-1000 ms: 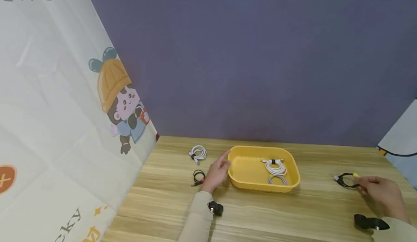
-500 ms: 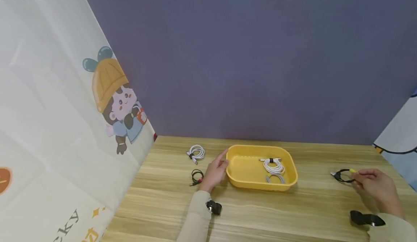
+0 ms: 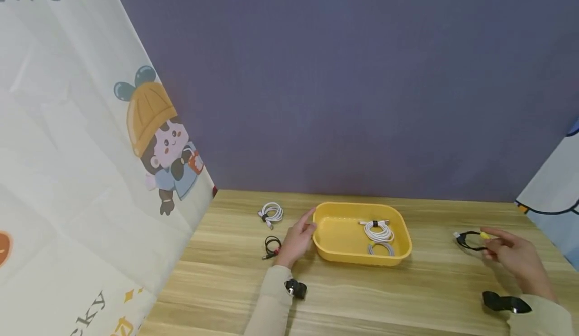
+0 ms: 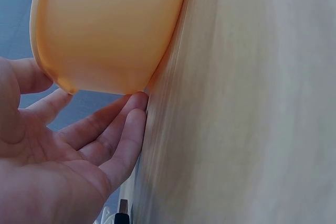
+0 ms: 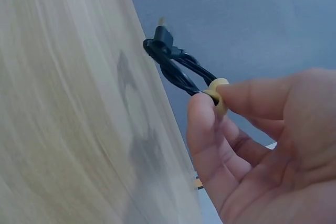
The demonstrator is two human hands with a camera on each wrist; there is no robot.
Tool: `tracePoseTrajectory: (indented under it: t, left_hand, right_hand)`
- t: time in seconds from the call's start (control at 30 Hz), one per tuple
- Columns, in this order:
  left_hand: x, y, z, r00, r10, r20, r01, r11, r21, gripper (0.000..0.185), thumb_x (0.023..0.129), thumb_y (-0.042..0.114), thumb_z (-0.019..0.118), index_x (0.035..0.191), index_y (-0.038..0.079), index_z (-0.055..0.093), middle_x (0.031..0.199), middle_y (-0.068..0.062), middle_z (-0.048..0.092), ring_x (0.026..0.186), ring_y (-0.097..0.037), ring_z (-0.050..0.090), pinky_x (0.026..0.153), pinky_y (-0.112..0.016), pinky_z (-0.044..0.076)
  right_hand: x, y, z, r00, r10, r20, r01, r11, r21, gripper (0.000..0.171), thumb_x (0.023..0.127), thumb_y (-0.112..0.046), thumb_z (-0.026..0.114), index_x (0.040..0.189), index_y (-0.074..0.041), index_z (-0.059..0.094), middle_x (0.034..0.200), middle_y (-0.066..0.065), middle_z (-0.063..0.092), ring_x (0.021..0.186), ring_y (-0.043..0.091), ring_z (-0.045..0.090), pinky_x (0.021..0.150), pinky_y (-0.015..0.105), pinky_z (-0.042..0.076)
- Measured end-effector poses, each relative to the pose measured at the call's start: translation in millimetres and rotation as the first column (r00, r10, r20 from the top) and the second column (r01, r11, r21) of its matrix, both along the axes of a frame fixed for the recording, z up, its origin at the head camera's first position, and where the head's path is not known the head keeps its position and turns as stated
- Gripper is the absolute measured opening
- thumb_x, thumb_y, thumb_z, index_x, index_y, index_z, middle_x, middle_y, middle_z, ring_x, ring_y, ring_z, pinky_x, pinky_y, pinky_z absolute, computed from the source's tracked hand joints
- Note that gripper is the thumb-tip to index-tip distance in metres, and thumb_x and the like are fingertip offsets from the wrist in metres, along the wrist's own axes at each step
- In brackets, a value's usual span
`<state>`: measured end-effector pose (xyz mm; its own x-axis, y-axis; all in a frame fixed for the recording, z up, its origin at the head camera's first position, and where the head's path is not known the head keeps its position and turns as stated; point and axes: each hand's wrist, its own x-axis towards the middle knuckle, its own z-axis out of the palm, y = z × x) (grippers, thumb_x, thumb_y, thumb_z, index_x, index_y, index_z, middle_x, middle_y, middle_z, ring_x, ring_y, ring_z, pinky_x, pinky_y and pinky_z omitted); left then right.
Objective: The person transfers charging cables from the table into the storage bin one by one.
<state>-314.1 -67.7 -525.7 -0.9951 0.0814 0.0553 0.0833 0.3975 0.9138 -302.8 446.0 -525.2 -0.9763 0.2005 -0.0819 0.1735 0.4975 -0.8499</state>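
My right hand (image 3: pixel 515 255) pinches a coiled black USB cable (image 3: pixel 470 240) between thumb and fingertips at its yellow tie (image 5: pixel 219 95). In the right wrist view, the black loop and its plug (image 5: pixel 163 36) hang out beyond the fingertips, above the wood. My left hand (image 3: pixel 296 241) touches the left end of a yellow plastic tray (image 3: pixel 357 258); its fingers, nearly straight, lie against the end wall in the left wrist view. Inside the tray's right half lie a coiled white cable (image 3: pixel 379 233) with a black strap and a small grey coiled cable (image 3: pixel 381 249).
Left of the tray, a coiled white cable (image 3: pixel 273 212) lies on the wooden table (image 3: pixel 362 296). A small black cable (image 3: pixel 272 245) with a red tie is nearer, close beside my left hand. A dark partition (image 3: pixel 362 84) rises behind the table, a printed white sheet (image 3: pixel 81 140) at the left.
My right hand has moved a little left with the black USB cable in its fingers. The left hand stays at the tray's end. The head view has shifted slightly.
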Motion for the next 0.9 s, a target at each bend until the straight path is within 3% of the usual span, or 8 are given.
tracePoseTrajectory:
  t: [0.13, 0.33, 0.5, 0.9]
  left_hand:
    - [0.8, -0.1, 0.0, 1.0, -0.002, 0.001, 0.002, 1.0, 0.0, 0.048, 0.108, 0.03, 0.049, 0.154, 0.042, 0.042, 0.124, -0.016, 0.072, 0.061, -0.016, 0.058, 0.056, -0.027, 0.047]
    - [1.1, -0.3, -0.2, 1.0, -0.007, 0.001, 0.007, 1.0, 0.005, 0.048, 0.109, 0.03, 0.049, 0.155, 0.04, 0.042, 0.123, -0.016, 0.072, 0.06, -0.016, 0.056, 0.056, -0.028, 0.047]
    - [0.6, -0.6, -0.9, 1.0, -0.005, -0.001, 0.005, 1.0, 0.008, 0.047, 0.109, 0.03, 0.049, 0.154, 0.042, 0.042, 0.124, -0.016, 0.072, 0.06, -0.017, 0.057, 0.056, -0.027, 0.047]
    - [-0.7, -0.2, 0.2, 1.0, -0.008, 0.013, 0.008, 1.0, 0.014, 0.048, 0.108, 0.03, 0.049, 0.154, 0.042, 0.041, 0.122, -0.015, 0.072, 0.062, -0.015, 0.057, 0.057, -0.027, 0.047]
  right_hand:
    - [-0.1, -4.9, 3.9, 1.0, -0.003, 0.001, 0.003, 1.0, 0.004, 0.054, 0.105, -0.008, 0.044, 0.151, 0.017, 0.03, 0.096, 0.004, 0.067, 0.073, 0.005, 0.068, 0.068, 0.029, 0.061]
    - [1.9, -10.0, 8.3, 0.997, 0.056, -0.061, -0.058, 0.998, -0.031, 0.048, 0.105, -0.009, 0.051, 0.141, 0.02, 0.036, 0.085, -0.012, 0.067, 0.073, 0.006, 0.07, 0.069, 0.028, 0.061]
    - [2.0, -12.1, 11.3, 0.989, 0.129, -0.068, -0.135, 0.987, -0.086, 0.055, 0.106, -0.017, 0.056, 0.142, 0.019, 0.035, 0.087, -0.022, 0.068, 0.078, 0.006, 0.073, 0.072, 0.028, 0.061]
    - [-2.2, -26.8, 15.2, 0.969, 0.227, -0.095, -0.235, 0.968, -0.088, 0.054, 0.107, -0.016, 0.053, 0.143, 0.018, 0.032, 0.093, -0.021, 0.068, 0.085, 0.005, 0.074, 0.078, 0.03, 0.062]
